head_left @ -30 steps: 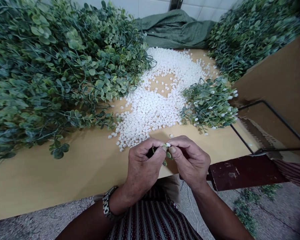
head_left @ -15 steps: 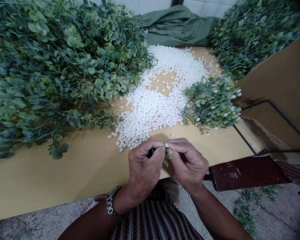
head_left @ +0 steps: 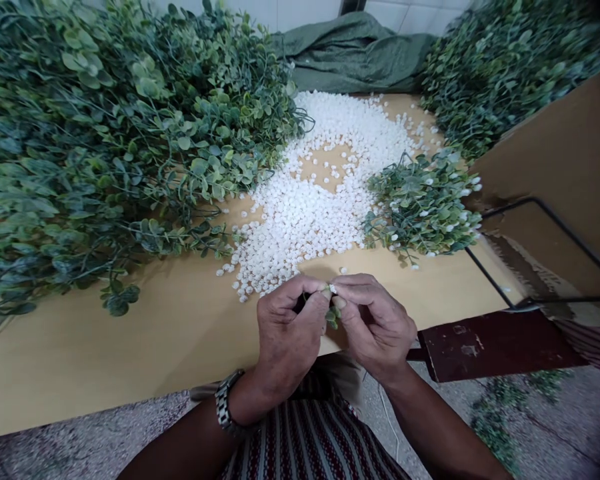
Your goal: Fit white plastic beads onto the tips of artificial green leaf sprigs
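My left hand (head_left: 287,333) and my right hand (head_left: 375,325) meet at the near edge of the tan table (head_left: 130,347). Both pinch a small green leafy sprig (head_left: 333,316) between them. A tiny white bud (head_left: 333,289) shows at the fingertips of the right hand, pressed against the sprig's tip. Just beyond the hands lies a wide spread of loose white buds (head_left: 320,193). A small heap of sprigs fitted with white buds (head_left: 423,207) lies to the right of that spread.
A big pile of plain green sprigs (head_left: 105,140) fills the table's left side, another pile (head_left: 505,60) the far right. A green cloth (head_left: 350,53) lies at the back. A cardboard panel (head_left: 555,160) and a black wire frame (head_left: 540,267) stand at right.
The hands stay together at the table edge and have only shifted slightly; the sprig has turned a little between the fingers.
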Motion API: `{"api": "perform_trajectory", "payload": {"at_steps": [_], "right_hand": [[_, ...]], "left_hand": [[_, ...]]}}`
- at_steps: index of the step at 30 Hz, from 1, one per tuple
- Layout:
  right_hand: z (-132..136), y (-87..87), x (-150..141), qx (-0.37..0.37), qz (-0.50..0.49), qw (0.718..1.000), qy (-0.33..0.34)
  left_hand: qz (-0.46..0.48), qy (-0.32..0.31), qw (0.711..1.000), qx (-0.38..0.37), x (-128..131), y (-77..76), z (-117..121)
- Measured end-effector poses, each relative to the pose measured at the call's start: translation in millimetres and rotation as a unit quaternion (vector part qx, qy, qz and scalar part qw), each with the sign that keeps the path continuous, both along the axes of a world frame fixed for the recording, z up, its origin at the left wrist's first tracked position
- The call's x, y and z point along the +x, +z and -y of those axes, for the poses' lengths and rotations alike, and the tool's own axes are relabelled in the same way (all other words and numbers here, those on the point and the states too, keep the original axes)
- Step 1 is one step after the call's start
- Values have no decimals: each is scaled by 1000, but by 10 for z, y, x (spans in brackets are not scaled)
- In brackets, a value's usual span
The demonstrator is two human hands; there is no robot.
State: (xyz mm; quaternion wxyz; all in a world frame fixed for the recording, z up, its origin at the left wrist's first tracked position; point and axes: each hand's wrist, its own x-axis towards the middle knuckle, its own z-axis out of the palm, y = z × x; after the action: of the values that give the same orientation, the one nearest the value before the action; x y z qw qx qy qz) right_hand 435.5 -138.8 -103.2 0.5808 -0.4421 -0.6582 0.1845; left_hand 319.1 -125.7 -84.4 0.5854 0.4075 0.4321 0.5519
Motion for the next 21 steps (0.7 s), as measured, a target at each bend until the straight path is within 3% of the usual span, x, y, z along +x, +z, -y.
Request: {"api": "perform_trajectory", "payload": {"at_steps": [7,13,21], "right_hand": [[-26,66,72,-74,-42,996,-14],[-6,52,63,-63,-44,997,-27],[-31,45,42,-40,-36,998,-28]], "left_hand": [[-68,-87,994,-10,-36,115,-49],[-3,-80,995,-60,-8,80,-54],[-11,-61,995,-81,4,110,-65]]}}
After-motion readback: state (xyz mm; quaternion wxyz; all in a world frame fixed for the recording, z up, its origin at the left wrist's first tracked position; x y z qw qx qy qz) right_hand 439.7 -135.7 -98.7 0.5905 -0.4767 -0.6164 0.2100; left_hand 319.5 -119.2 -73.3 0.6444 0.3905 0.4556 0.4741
